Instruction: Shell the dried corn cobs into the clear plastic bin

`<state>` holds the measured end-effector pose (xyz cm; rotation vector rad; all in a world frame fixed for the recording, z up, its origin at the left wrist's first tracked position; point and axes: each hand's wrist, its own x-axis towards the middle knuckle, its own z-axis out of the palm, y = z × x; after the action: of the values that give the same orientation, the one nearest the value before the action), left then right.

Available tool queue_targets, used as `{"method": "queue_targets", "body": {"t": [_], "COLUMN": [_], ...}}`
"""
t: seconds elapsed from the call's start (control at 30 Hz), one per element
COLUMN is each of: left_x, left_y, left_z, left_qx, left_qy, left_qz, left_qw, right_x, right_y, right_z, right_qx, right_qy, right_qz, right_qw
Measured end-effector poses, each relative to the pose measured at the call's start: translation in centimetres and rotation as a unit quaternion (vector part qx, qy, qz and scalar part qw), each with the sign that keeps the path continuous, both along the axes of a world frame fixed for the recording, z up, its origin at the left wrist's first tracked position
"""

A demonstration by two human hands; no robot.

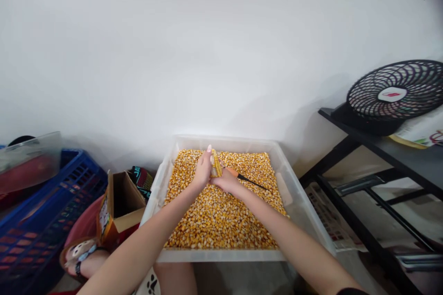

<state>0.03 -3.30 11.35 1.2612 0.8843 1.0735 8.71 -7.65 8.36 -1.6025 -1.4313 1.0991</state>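
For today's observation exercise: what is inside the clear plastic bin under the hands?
The clear plastic bin is filled with loose yellow corn kernels. Above them, the left hand holds a corn cob. The kernels hide the bin's floor.

corn cob [216,165] | yellow, upright, held over kernels | screwdriver [246,178] | orange-handled, level

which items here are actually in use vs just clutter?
In use:
left hand holding cob
right hand holding tool, orange grip
tub of kernels

Lying about:
fan on black shelf
cardboard box
blue crate
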Motion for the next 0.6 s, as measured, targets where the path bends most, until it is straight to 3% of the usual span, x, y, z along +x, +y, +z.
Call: {"method": "queue_targets", "body": {"t": [0.1, 0.23, 0.3, 0.4, 0.47, 0.6], "left_x": [-0.2, -0.3, -0.2, -0.1, -0.1, -0.3], "left_y": [-0.1, -0.1, 0.1, 0.4, 0.5, 0.2], "left_z": [0.1, -0.4, -0.6, -0.6, -0.3, 0.4], "left_qx": [0.021, 0.073, 0.048, -0.033, -0.06, -0.029], "left_qy": [0.017, 0.031, 0.007, -0.053, -0.071, -0.034], "left_qz": [0.012, 0.034, 0.034, -0.016, -0.031, 0.008], "left_qw": [1.0, 0.996, 0.998, 0.998, 0.995, 0.999], "right_x": [0.0, 0.0, 0.0, 0.0, 0.1, 0.2], "right_y": [0.1, -0.3, -0.4, -0.2, 0.0, 0.2], "right_z": [-0.1, -0.5, -0.6, -0.5, -0.4, -0.4], "right_qx": [0.014, 0.011, -0.015, -0.043, -0.032, -0.03], "right_qy": [-0.028, 0.033, 0.058, 0.067, 0.034, -0.118], "right_qz": [0.0, 0.013, 0.017, 0.018, 0.013, -0.003], "right_qw": [1.0, 0.999, 0.998, 0.997, 0.999, 0.993]}}
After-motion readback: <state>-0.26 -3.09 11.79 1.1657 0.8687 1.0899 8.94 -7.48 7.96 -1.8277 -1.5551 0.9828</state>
